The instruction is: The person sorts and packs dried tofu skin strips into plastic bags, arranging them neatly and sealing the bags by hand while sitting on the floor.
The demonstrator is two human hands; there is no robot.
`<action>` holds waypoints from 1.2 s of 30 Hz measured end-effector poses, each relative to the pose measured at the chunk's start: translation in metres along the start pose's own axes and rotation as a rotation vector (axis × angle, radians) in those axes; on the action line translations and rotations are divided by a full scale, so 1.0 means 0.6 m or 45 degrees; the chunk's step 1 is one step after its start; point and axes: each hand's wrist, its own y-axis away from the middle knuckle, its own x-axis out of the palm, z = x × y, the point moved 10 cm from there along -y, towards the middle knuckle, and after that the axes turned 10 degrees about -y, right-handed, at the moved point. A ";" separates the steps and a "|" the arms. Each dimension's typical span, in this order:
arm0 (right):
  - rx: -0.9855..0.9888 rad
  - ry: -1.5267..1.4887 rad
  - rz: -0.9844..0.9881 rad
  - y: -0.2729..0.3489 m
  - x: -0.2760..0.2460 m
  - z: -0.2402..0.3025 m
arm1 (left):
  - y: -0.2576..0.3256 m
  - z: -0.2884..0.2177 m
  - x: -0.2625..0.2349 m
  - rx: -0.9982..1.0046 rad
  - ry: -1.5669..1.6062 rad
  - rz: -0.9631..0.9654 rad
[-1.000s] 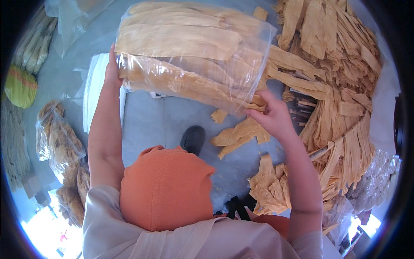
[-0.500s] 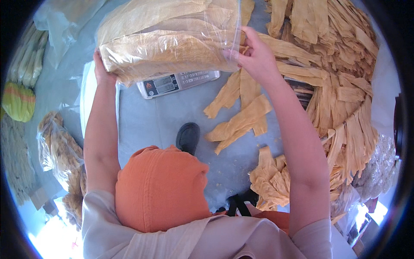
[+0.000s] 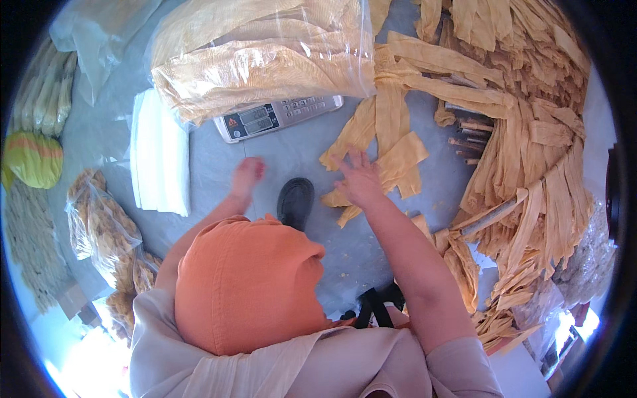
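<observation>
A large clear plastic bag [image 3: 265,60], packed with tan wrinkled sheets like dried tofu skin, rests on a digital scale [image 3: 279,117] at the top. Neither hand touches it. My left hand [image 3: 247,176] hovers below the scale, smeared by motion, so its fingers cannot be read. Over to the right, my right hand [image 3: 360,179] has its fingers spread at the loose tan strips [image 3: 405,156] on the floor. Whether the fingertips touch those strips I cannot tell.
A big heap of tan strips [image 3: 524,146] fills the right, some draped over sticks [image 3: 472,136]. White folded sheets [image 3: 159,156] lie left of the scale. Further left are a filled clear bag [image 3: 103,222] and a yellow-green bundle [image 3: 34,159]. A dark shoe [image 3: 295,202] stands between my hands.
Both hands have let go of the filled bag, which stays on the scale. My left hand has come down and inward; my right hand has come down to the loose strips.
</observation>
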 end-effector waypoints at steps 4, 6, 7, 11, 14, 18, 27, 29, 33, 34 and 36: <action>0.072 0.087 0.222 0.013 0.047 -0.015 | 0.115 -0.077 0.192 0.454 -0.503 0.752; 0.106 0.143 0.224 0.047 0.056 -0.048 | 0.153 -0.078 0.229 0.568 -0.855 0.928; 0.121 0.172 0.229 0.066 0.060 -0.066 | 0.152 -0.071 0.223 0.581 -0.899 0.913; 0.186 0.165 0.205 0.129 0.057 -0.135 | 0.146 -0.048 0.217 0.611 -1.010 0.901; 0.296 0.103 0.205 0.158 0.051 -0.171 | 0.143 -0.035 0.211 0.561 -0.970 0.896; 0.189 -0.086 -0.011 0.150 0.024 -0.193 | 0.147 -0.060 0.219 0.676 -0.892 0.918; -0.478 -0.906 -1.158 0.051 -0.428 0.019 | 0.287 -0.492 0.079 1.733 -0.577 -0.217; -0.644 -0.502 -1.322 0.058 -0.477 0.080 | 0.337 -0.533 0.068 1.976 -0.707 -0.395; -0.504 -0.876 -0.746 -0.019 -0.446 0.073 | 0.358 -0.567 0.059 2.091 -0.868 -0.670; -0.464 -0.631 -0.768 -0.031 -0.445 0.063 | 0.353 -0.573 0.054 2.072 -0.896 -0.733; -0.451 -0.183 -0.798 -0.038 -0.432 0.050 | 0.321 -0.576 0.059 1.962 -1.044 -0.736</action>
